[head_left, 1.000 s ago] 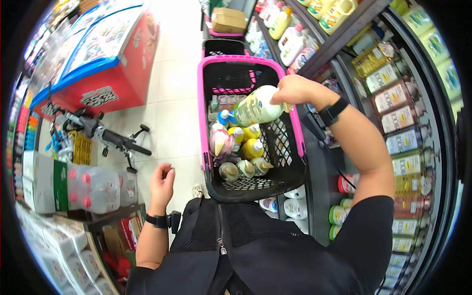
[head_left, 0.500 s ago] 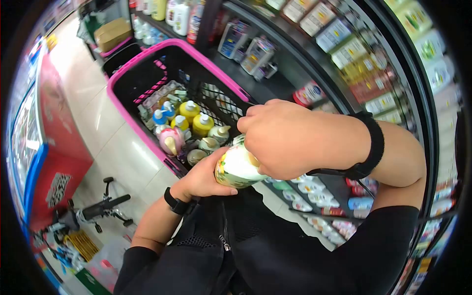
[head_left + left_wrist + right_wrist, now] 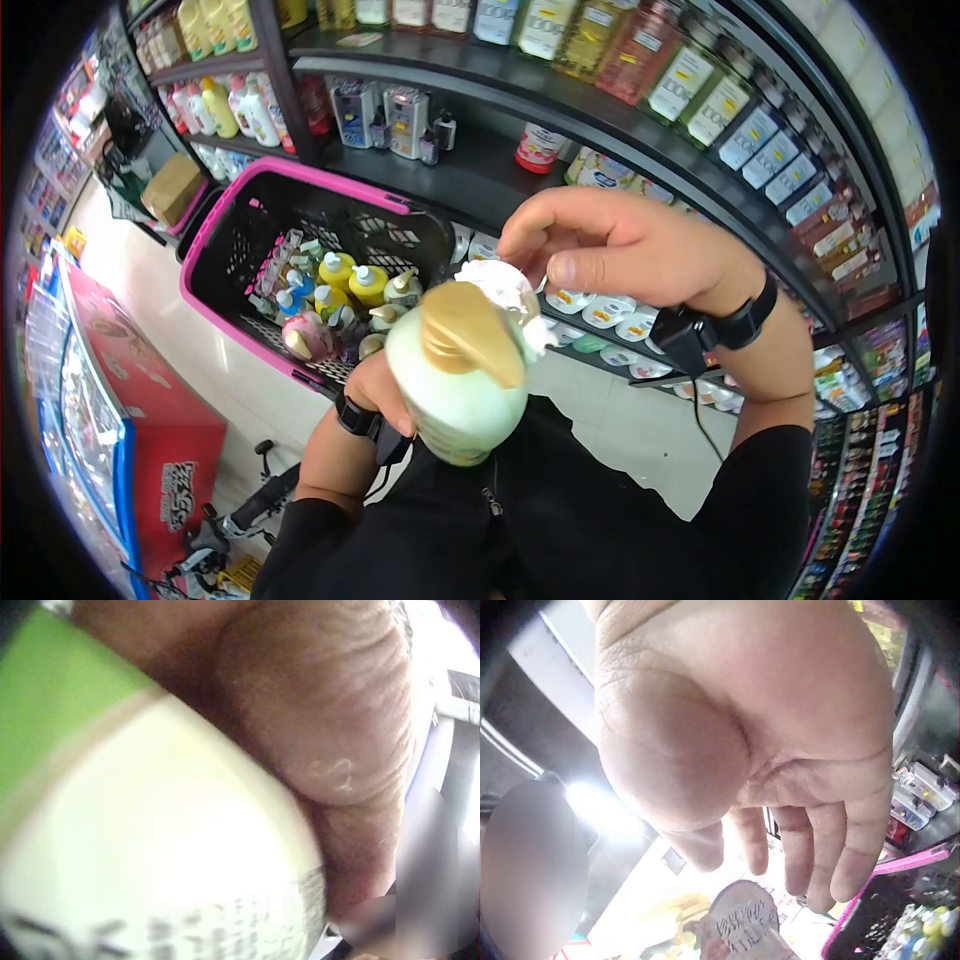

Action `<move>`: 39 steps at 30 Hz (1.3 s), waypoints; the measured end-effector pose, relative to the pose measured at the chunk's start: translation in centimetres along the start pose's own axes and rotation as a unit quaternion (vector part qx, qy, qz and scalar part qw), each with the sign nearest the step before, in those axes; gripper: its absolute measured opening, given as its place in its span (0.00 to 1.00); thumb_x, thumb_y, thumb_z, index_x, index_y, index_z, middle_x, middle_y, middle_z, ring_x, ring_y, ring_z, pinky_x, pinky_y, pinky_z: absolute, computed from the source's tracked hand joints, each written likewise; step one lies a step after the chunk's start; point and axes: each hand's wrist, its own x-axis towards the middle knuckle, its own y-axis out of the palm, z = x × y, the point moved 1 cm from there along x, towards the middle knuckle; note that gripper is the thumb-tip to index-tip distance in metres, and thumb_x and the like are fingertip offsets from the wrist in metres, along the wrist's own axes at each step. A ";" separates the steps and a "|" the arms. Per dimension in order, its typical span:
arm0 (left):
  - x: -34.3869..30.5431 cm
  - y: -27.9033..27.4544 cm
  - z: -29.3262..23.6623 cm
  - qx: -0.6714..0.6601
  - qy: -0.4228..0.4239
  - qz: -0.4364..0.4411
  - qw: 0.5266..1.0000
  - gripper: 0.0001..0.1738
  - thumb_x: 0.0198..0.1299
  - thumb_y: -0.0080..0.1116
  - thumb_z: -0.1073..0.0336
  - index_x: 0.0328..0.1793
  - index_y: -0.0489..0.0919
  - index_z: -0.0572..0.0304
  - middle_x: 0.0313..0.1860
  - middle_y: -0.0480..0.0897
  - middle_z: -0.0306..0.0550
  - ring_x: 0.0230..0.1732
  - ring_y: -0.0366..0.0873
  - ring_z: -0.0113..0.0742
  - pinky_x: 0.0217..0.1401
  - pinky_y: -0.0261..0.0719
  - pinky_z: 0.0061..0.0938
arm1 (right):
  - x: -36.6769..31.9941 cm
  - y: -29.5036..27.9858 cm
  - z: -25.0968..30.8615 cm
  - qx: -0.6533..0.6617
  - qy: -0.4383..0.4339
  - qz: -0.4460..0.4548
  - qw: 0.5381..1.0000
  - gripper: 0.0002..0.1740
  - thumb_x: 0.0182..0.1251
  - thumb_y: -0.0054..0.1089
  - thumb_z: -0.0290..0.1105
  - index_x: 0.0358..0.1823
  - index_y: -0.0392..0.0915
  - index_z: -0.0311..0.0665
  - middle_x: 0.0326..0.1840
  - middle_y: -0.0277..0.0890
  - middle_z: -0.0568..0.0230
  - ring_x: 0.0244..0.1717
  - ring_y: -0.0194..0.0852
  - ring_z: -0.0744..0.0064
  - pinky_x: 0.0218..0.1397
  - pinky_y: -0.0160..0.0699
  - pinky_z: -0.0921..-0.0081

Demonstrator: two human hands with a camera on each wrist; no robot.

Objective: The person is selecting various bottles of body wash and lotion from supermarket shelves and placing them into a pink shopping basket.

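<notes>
My left hand [image 3: 380,390] grips a large pale green pump bottle [image 3: 455,410] with a gold pump head, held in front of my chest. In the left wrist view the bottle [image 3: 150,825] fills the lower left, its green band and printed text close to the palm. A white crumpled piece [image 3: 495,285] shows just beyond the pump. My right hand [image 3: 620,245] hovers to the right of it, fingers loosely bent and nothing in them. Beyond the bottle, a black shopping basket with a pink rim [image 3: 330,180] holds several pump bottles, among them yellow ones [image 3: 368,285] and a pink one [image 3: 305,338].
Dark shelves [image 3: 480,185] with rows of bottles run along the far side and the right. A red freezer [image 3: 170,450] stands at the left, with a small bicycle [image 3: 265,500] near it. Behind the basket sits a cardboard box [image 3: 172,190].
The bottle has come out of the basket and passed into my left hand. My right hand has let go of it and moved off to the right. The view has turned toward the shelves.
</notes>
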 end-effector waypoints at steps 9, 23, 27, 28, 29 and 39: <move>11.1 6.3 11.5 -0.168 -0.018 0.188 0.968 0.69 0.34 0.86 0.43 0.81 0.56 0.50 0.60 0.78 0.71 0.58 0.79 0.73 0.56 0.80 0.63 | -15.0 1.1 -7.4 0.202 -0.209 -0.219 0.932 0.34 0.70 0.55 0.18 0.76 0.58 0.39 0.63 0.73 0.57 0.63 0.73 0.70 0.68 0.71 0.70; 23.0 14.0 24.8 -0.242 -0.242 0.248 0.906 0.50 0.58 0.58 0.26 0.67 0.71 0.67 0.54 0.79 0.72 0.53 0.81 0.73 0.52 0.81 0.55 | -28.0 -1.1 -18.7 0.412 -0.293 -0.158 0.848 0.64 0.53 0.67 0.75 0.80 0.55 0.38 0.73 0.67 0.41 0.74 0.67 0.54 0.75 0.67 0.59; 23.6 13.1 27.1 -0.197 -0.315 0.236 0.898 0.57 0.48 0.68 0.27 0.69 0.69 0.70 0.53 0.79 0.68 0.54 0.81 0.63 0.53 0.82 0.50 | -31.8 -1.3 -20.7 0.474 -0.298 -0.190 0.807 0.73 0.35 0.89 0.54 0.82 0.52 0.40 0.76 0.62 0.36 0.76 0.63 0.39 0.77 0.63 0.47; 24.3 13.2 27.3 -0.193 -0.345 0.236 0.888 0.57 0.48 0.68 0.26 0.69 0.69 0.69 0.53 0.79 0.68 0.52 0.81 0.59 0.52 0.82 0.47 | -32.8 -1.6 -21.3 0.450 -0.304 -0.191 0.818 0.74 0.35 0.89 0.51 0.83 0.48 0.44 0.78 0.63 0.45 0.76 0.64 0.47 0.79 0.62 0.51; 25.6 12.9 27.8 -0.179 -0.339 0.284 0.879 0.57 0.51 0.65 0.24 0.72 0.68 0.67 0.55 0.79 0.67 0.54 0.81 0.57 0.56 0.82 0.47 | -33.6 -1.6 -21.5 0.474 -0.283 -0.221 0.804 0.72 0.35 0.90 0.49 0.82 0.50 0.43 0.76 0.65 0.46 0.75 0.67 0.49 0.78 0.64 0.53; 31.5 6.1 29.0 -0.035 -0.374 0.242 0.894 0.43 0.73 0.57 0.51 0.85 0.49 0.57 0.79 0.63 0.50 0.77 0.66 0.43 0.79 0.65 0.45 | -35.9 -4.1 -24.2 0.391 -0.123 -0.632 0.658 0.41 0.57 0.80 0.32 0.68 0.64 0.29 0.58 0.79 0.56 0.57 0.81 0.66 0.62 0.81 0.66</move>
